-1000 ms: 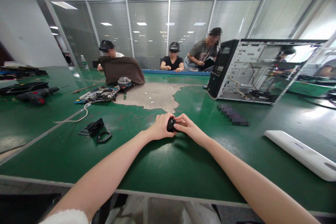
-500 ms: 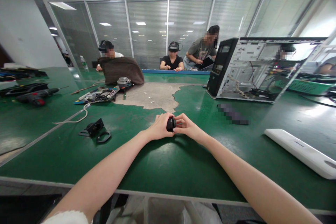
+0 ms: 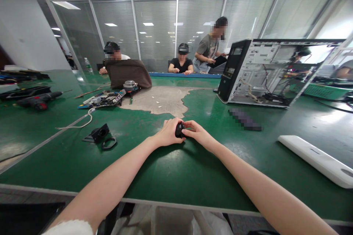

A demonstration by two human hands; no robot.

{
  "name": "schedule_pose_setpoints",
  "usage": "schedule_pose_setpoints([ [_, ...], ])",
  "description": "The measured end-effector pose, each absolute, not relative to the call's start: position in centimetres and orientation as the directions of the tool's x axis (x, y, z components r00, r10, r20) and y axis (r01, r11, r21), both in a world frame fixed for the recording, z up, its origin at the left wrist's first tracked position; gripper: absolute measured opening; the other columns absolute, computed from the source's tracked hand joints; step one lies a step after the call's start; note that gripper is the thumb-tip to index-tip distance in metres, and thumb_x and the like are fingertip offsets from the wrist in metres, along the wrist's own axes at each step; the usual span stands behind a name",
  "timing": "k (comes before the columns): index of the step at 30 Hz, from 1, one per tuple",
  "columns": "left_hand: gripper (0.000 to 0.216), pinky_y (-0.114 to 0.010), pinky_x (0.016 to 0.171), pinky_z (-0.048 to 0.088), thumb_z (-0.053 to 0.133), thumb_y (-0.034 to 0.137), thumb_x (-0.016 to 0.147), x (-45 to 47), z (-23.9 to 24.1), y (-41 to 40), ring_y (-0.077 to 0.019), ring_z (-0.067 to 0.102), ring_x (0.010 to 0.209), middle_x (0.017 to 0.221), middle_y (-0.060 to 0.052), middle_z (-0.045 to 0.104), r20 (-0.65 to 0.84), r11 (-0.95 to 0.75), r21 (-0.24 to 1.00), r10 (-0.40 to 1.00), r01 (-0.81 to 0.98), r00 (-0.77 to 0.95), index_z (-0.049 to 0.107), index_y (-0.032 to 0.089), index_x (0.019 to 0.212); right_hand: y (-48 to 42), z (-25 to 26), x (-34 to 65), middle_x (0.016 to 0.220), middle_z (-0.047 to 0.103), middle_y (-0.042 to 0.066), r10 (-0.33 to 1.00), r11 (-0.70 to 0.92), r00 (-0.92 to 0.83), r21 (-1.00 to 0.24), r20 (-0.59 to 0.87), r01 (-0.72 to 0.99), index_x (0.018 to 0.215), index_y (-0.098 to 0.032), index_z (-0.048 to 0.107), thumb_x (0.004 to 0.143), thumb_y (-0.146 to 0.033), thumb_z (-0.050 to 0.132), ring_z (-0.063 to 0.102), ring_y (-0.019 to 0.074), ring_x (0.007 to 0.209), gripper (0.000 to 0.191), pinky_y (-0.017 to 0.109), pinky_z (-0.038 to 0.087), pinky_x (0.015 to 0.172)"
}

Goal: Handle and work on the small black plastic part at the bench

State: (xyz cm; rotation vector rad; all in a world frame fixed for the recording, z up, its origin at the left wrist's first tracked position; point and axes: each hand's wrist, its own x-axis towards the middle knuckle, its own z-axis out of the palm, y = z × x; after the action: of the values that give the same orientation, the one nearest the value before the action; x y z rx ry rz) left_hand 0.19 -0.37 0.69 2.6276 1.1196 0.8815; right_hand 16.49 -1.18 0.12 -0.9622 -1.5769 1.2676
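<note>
Both my hands meet over the middle of the green table (image 3: pixel 171 169). My left hand (image 3: pixel 167 133) is curled round a small black part (image 3: pixel 179 130), its fingers wrapped over the top. My right hand (image 3: pixel 196 133) pinches the same black part from the right with thumb and fingertips. The part is mostly hidden between the two hands, held just above the table surface.
An open computer case (image 3: pixel 256 73) stands at the right back, a white panel (image 3: pixel 317 159) lies at the right. A black bracket and ring (image 3: pixel 101 136), a white cable (image 3: pixel 82 121), a circuit board (image 3: pixel 103 99) and a drill (image 3: pixel 35 101) lie left. Three people are at the far end.
My hands stay together on the black part, with only slight finger shifts. The person at the far end has straightened up from leaning over.
</note>
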Motion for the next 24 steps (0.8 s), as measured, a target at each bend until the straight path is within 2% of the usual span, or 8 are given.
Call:
schedule_pose_setpoints([
  [7,0.055,-0.036,0.082,0.031,0.063,0.030,0.057,0.17,0.60,-0.30,-0.0219,0.048,0.092,0.099,-0.003,0.050,0.445,-0.703,0.358,0.707,0.614,0.550,0.037,0.021,0.105,-1.75,0.75,17.09,0.088,0.056,0.000,0.859,0.240,-0.467,-0.971,0.212,0.002,0.088,-0.021,0.044,0.060,-0.021,0.067,0.054,0.0146,0.086,0.037,0.034,0.042,0.078],
  [13,0.053,-0.036,0.082,0.031,0.062,0.033,0.059,0.19,0.71,-0.40,-0.0217,0.048,0.092,0.099,-0.004,0.050,0.459,-0.712,0.360,0.697,0.603,0.550,0.037,0.021,0.104,-1.82,0.68,16.70,0.083,0.056,-0.001,0.895,0.245,-0.385,-0.970,0.224,0.005,0.082,-0.021,0.045,0.068,-0.027,0.060,0.054,0.0121,0.079,0.021,0.031,0.043,0.075],
  [19,0.052,-0.036,0.082,0.031,0.062,0.034,0.059,0.14,0.57,-0.26,-0.0217,0.047,0.091,0.098,-0.003,0.050,0.466,-0.717,0.354,0.692,0.601,0.551,0.038,0.021,0.103,-1.23,0.11,16.38,0.089,0.054,0.002,0.939,0.184,-0.306,-0.981,0.157,0.063,0.087,-0.019,0.046,0.064,-0.027,0.063,0.055,0.0135,0.077,0.030,0.034,0.043,0.075],
  [24,0.052,-0.035,0.081,0.031,0.062,0.033,0.058,0.15,0.60,-0.25,-0.0209,0.047,0.090,0.097,-0.003,0.050,0.464,-0.713,0.360,0.696,0.601,0.548,0.038,0.021,0.102,-1.10,0.08,16.80,0.093,0.054,0.003,0.903,0.203,-0.396,-0.978,0.167,0.052,0.089,-0.019,0.047,0.064,-0.025,0.063,0.055,0.0147,0.083,0.030,0.035,0.043,0.077],
])
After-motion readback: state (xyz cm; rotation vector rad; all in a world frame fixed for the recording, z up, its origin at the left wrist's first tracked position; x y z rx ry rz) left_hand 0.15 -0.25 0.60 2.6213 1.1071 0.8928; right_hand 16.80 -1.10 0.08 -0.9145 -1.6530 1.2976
